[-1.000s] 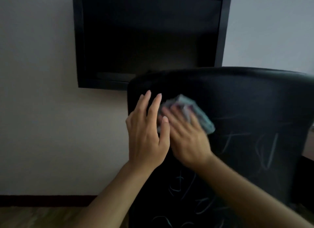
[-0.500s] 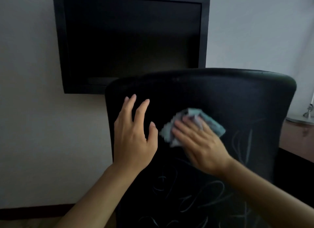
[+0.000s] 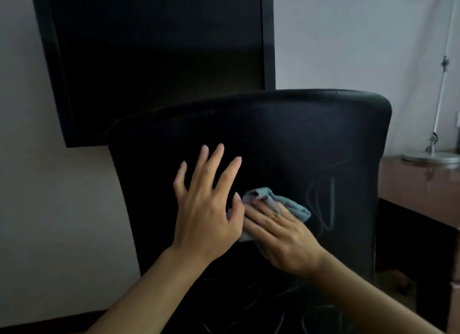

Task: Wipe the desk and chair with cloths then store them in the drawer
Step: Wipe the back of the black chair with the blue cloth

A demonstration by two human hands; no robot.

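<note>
Forearms reach in from the bottom edge, 2 of them, converging on the back of a black chair (image 3: 286, 139). Nearest the camera, the lower part of the backrest carries pale chalk-like scribbles, and more of them run down its right side, which looks like the dirt to be wiped off.

The right hand (image 3: 281, 236) lies flat on a bunched blue-grey cloth (image 3: 293, 204), fingers straight and pressing it against the backrest near its middle; the flat palm probably spreads pressure over the wad so it rubs rather than skids. The left hand (image 3: 206, 209) rests just beside it, fingers straight and spread against the backrest, holding nothing; my guess is that it braces the chair so it neither swivels nor rolls under the rubbing. Its thumb sits touching or nearly touching the cloth's left edge.

Only 1 cloth is in view. The wiping of the chair seems to be mid-way, as marks remain to the right of the cloth and below it.

Beyond the chair, a brown desk (image 3: 418, 184) stands at the right with the round base and thin stem of a lamp (image 3: 430, 157) on it. No drawer can be made out. Farthest back, a dark screen (image 3: 154, 60) hangs on the pale wall (image 3: 348, 35).
</note>
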